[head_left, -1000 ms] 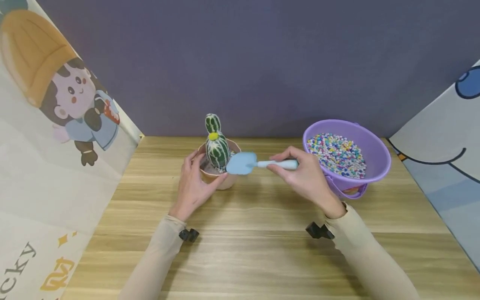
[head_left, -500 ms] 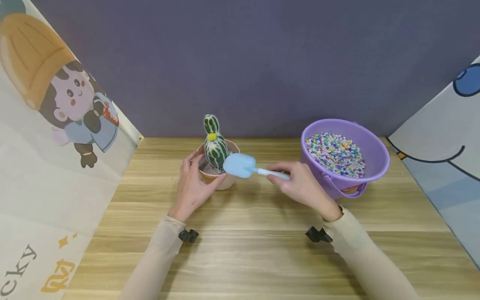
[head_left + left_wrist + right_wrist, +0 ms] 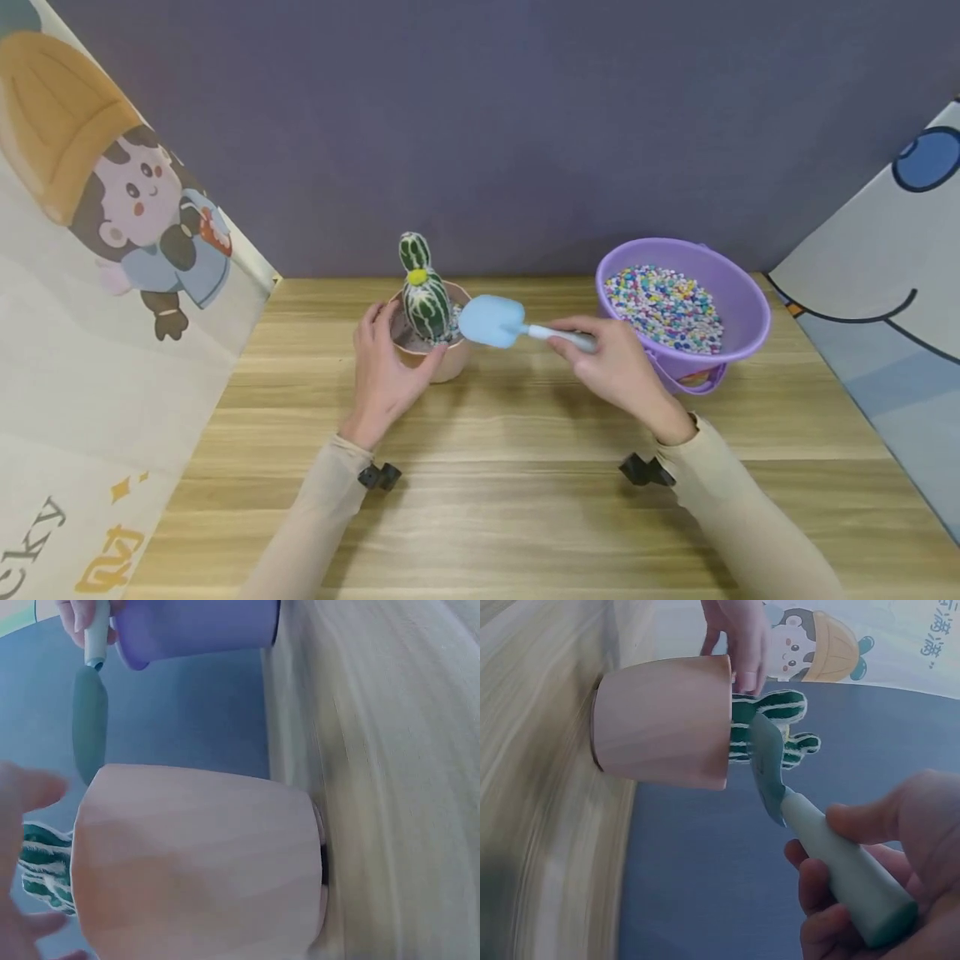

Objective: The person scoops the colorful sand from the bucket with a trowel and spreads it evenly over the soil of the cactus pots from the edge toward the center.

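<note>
A green knitted cactus (image 3: 425, 307) with a yellow flower stands in a pale pink flowerpot (image 3: 447, 365), among small pebbles. My left hand (image 3: 384, 379) holds the pot at its rim, thumb at the front and fingers round the left side. In my right hand (image 3: 618, 358), thumb and fingers grip the pale handle of a light blue toy shovel (image 3: 491, 321). Its blade hovers at the right edge of the pot, close to the cactus. The right wrist view shows the blade (image 3: 766, 761) tilted in front of the cactus (image 3: 781, 706). Whether it carries pebbles, I cannot tell.
Behind my right hand stands a purple bucket (image 3: 738, 304), holding many colourful pebbles (image 3: 667, 310), its handle hanging at the front. A dark grey panel (image 3: 480, 133) rises at the wooden table's (image 3: 487, 517) back edge. Cartoon-printed walls flank both sides.
The shovel dipped toward the front over the pot's rim, then lifted slightly and shifted right, with its blade turning. My left hand keeps its place on the pot.
</note>
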`<state>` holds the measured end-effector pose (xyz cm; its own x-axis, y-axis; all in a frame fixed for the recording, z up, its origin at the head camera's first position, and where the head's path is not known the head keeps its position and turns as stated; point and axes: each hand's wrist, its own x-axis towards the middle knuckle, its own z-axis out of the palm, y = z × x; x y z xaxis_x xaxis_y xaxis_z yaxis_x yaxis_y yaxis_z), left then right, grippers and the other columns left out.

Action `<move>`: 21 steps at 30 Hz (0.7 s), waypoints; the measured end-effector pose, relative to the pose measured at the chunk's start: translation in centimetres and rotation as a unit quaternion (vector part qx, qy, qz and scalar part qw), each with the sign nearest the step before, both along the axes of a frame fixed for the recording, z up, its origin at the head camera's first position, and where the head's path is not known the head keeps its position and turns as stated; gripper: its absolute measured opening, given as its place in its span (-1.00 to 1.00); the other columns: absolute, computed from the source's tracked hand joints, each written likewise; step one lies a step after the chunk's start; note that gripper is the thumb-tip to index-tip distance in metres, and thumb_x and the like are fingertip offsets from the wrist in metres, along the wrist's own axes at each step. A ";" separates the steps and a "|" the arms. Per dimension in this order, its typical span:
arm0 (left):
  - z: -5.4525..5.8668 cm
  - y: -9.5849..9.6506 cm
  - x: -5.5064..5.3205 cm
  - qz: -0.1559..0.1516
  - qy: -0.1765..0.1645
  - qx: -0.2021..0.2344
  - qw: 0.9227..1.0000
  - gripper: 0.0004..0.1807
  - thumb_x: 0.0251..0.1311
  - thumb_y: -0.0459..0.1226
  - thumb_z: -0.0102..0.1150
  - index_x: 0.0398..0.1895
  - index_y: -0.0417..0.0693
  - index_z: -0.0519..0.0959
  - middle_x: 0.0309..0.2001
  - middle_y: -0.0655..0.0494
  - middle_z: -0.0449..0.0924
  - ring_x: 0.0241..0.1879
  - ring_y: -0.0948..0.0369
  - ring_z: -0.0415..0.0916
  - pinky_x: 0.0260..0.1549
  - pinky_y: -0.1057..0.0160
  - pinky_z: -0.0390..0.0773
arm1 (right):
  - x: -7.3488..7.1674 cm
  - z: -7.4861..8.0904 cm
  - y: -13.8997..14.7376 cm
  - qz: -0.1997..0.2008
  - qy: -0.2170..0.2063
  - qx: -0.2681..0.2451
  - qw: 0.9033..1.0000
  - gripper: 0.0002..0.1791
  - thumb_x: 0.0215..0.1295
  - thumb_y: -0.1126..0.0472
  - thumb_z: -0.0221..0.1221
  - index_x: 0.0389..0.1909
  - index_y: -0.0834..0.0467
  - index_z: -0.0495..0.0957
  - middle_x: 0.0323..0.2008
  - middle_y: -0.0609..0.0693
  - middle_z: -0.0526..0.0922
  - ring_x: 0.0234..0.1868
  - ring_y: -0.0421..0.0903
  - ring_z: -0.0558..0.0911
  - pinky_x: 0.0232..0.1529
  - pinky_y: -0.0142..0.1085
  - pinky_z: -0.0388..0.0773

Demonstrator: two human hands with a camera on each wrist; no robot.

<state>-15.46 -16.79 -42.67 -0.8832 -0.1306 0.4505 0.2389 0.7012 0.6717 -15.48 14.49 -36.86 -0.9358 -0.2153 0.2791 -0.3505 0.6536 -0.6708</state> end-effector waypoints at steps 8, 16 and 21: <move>1.4 1.0 0.1 -0.024 0.220 0.097 0.970 -0.33 0.12 -0.17 0.41 0.26 -0.36 0.50 0.28 -0.34 0.46 0.28 -0.06 0.41 0.20 0.03 0.49 | 1.3 1.3 1.1 -0.003 0.092 -0.014 0.996 -0.75 0.34 0.23 0.44 0.00 0.16 0.82 -0.25 0.05 0.86 -0.50 -0.16 0.61 -0.41 -0.39 0.53; 1.9 2.9 0.7 -0.099 0.277 0.099 0.951 -0.47 0.11 -0.25 0.38 0.13 -0.36 0.57 0.12 -0.33 0.58 0.10 -0.09 0.53 0.09 0.17 0.56 | 1.2 2.1 3.6 -0.040 0.095 -0.042 0.994 -0.76 0.34 0.21 0.44 -0.01 0.15 0.83 -0.20 0.10 0.87 -0.49 -0.25 0.55 -0.45 -0.47 0.42; 2.0 4.0 0.8 -0.131 0.275 0.086 0.948 -0.42 0.08 -0.25 0.39 0.18 -0.34 0.54 0.12 -0.29 0.60 0.12 -0.12 0.56 0.09 0.01 0.65 | 1.4 2.5 5.0 -0.070 0.082 -0.046 0.993 -0.74 0.36 0.14 0.44 0.03 0.09 0.83 -0.12 0.10 0.87 -0.39 -0.36 0.59 -0.40 -0.54 0.45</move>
